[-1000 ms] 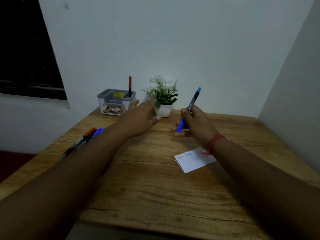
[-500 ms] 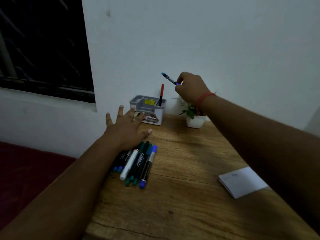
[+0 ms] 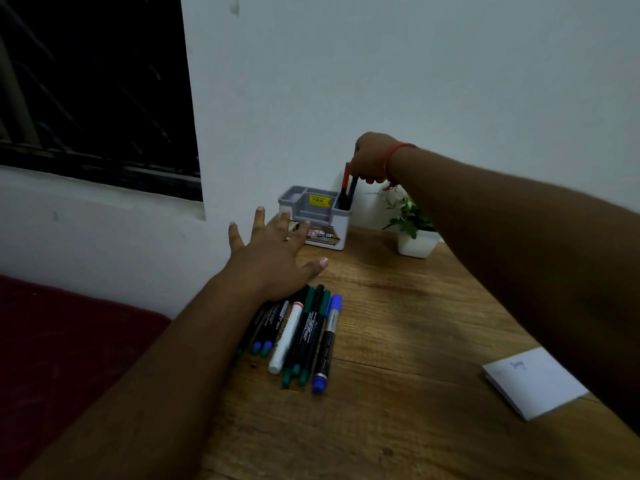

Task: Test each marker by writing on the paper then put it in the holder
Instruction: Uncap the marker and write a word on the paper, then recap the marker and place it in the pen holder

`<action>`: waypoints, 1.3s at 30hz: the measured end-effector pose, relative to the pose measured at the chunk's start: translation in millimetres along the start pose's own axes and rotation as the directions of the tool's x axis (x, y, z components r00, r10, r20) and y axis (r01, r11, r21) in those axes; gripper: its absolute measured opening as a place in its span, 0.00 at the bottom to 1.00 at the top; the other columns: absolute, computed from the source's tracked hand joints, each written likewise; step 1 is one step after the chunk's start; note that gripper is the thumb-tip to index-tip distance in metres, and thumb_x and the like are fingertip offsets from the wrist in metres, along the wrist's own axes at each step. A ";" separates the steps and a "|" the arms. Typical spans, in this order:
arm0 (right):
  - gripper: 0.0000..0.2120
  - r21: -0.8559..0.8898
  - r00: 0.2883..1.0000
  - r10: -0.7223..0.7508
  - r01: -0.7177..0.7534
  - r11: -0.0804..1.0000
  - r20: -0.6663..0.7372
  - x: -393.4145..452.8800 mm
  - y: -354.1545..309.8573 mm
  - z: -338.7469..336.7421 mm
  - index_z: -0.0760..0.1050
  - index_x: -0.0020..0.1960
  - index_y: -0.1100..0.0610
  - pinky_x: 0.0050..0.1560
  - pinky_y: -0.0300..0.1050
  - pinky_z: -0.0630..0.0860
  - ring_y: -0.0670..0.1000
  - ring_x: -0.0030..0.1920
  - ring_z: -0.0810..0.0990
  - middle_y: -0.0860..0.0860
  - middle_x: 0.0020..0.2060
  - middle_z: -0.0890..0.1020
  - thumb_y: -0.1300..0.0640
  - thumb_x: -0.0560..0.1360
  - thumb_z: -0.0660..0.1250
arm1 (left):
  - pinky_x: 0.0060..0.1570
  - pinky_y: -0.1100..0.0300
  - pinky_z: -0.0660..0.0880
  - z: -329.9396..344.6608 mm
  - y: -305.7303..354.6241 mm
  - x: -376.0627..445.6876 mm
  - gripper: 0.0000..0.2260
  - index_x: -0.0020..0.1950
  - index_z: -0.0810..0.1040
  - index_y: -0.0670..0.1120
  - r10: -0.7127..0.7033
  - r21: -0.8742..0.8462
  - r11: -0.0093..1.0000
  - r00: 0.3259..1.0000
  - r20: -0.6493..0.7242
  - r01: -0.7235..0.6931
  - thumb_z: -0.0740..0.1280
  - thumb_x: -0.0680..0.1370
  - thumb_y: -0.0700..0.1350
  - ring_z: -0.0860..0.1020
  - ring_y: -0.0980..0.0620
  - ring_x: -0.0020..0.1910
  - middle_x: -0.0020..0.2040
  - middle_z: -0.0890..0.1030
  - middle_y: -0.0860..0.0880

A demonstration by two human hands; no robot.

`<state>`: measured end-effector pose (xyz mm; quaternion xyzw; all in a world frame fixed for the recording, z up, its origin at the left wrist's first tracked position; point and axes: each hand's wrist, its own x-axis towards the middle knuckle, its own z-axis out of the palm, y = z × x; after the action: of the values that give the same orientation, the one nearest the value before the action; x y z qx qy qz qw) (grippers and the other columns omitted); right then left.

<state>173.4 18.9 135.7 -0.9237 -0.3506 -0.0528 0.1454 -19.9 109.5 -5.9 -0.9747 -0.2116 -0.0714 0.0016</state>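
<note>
Holder label: we read "OP" on the grey-and-white plastic holder (image 3: 320, 220).
Right hand (image 3: 370, 159): we now hold the dark marker (image 3: 352, 188) in the holder; half a second ago it was above.
Left hand (image 3: 273, 258): our fingers are spread wide over the counter's (image 3: 398, 341) row of markers (image 3: 301, 334).

The holder (image 3: 317, 220) is the reference point. A yellow sticker (image 3: 320, 200) sits on its inner divider and carries dark print; I cannot read it. On the holder's front wall a printed label (image 3: 323, 237) shows the white letters "OP" at its right end; the remaining print on it is too blurred to read. The markers (image 3: 299, 332) lying in front of the holder carry white lettering along their barrels, too small to read. The paper (image 3: 535, 382), well to the holder's right, bears one short blue handwritten scribble, not legible.
</note>
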 end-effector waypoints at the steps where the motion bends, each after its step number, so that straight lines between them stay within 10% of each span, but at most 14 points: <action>1: 0.09 -0.017 1.000 0.015 -0.015 1.000 0.016 1.2 -1.3 2.7 0.80 0.50 0.67 0.26 0.40 0.73 0.54 0.29 0.76 0.59 0.36 0.82 0.62 0.77 0.64 | 0.71 0.29 0.36 0.1 -0.4 0.2 0.37 0.80 0.39 0.61 0.002 -0.001 1.000 1.000 0.004 -0.002 0.42 0.75 0.75 0.30 0.43 0.77 0.81 0.35 0.51; 6: 0.13 -0.091 0.997 0.083 -0.082 0.992 0.007 7.9 -5.5 15.2 0.75 0.61 0.67 0.33 0.47 0.76 0.53 0.34 0.79 0.58 0.38 0.80 0.66 0.77 0.69 | 0.71 0.29 0.36 1.8 -3.3 2.6 0.37 0.80 0.39 0.62 0.005 -0.004 1.000 1.000 0.022 -0.005 0.42 0.74 0.76 0.29 0.43 0.77 0.81 0.35 0.51; 9: 0.20 -0.056 0.993 0.079 -0.084 0.995 -0.090 10.7 -2.2 24.4 0.66 0.68 0.66 0.44 0.49 0.77 0.60 0.53 0.82 0.62 0.56 0.79 0.67 0.78 0.66 | 0.71 0.29 0.35 2.6 -5.6 3.2 0.38 0.80 0.39 0.62 0.003 -0.013 1.000 0.999 0.033 -0.003 0.42 0.74 0.76 0.29 0.43 0.77 0.81 0.36 0.52; 18: 0.14 0.015 0.833 -0.323 0.369 0.929 -0.449 -81.5 15.6 6.5 0.70 0.64 0.60 0.48 0.49 0.75 0.54 0.48 0.78 0.56 0.51 0.78 0.62 0.78 0.63 | 0.72 0.33 0.35 -5.8 2.7 -2.5 0.32 0.80 0.47 0.63 0.112 -0.078 0.991 0.993 0.030 -0.109 0.47 0.78 0.71 0.35 0.45 0.79 0.82 0.42 0.54; 25: 0.15 0.057 0.886 -0.366 0.397 0.916 -0.284 -226.3 90.0 25.9 0.71 0.64 0.51 0.44 0.44 0.76 0.45 0.44 0.78 0.45 0.51 0.77 0.52 0.79 0.67 | 0.70 0.44 0.61 -15.0 19.2 -14.9 0.19 0.55 0.80 0.54 0.413 -0.318 0.836 0.894 -0.173 -0.447 0.62 0.73 0.64 0.68 0.53 0.67 0.64 0.76 0.55; 30: 0.14 0.050 0.911 -0.299 0.325 0.944 -0.283 -259.1 141.5 31.7 0.71 0.63 0.50 0.40 0.43 0.76 0.43 0.42 0.78 0.44 0.48 0.78 0.50 0.78 0.68 | 0.55 0.49 0.67 -12.0 39.9 -14.6 0.15 0.39 0.74 0.53 0.409 -0.102 0.906 0.911 -0.045 -0.411 0.65 0.73 0.64 0.68 0.50 0.54 0.49 0.72 0.51; 39: 0.13 0.147 0.945 -0.253 0.285 0.947 -0.206 -262.2 161.4 45.3 0.72 0.61 0.48 0.45 0.47 0.77 0.45 0.45 0.78 0.44 0.47 0.79 0.51 0.78 0.68 | 0.57 0.46 0.66 -17.8 85.7 -5.6 0.16 0.37 0.75 0.50 0.198 0.110 0.972 0.975 0.097 -0.208 0.63 0.76 0.61 0.68 0.50 0.49 0.46 0.73 0.48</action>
<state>83.9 -248.0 2.9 -0.8417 -0.4621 -0.1267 0.2489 8.0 28.5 13.3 -0.9916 -0.1143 -0.0164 0.0584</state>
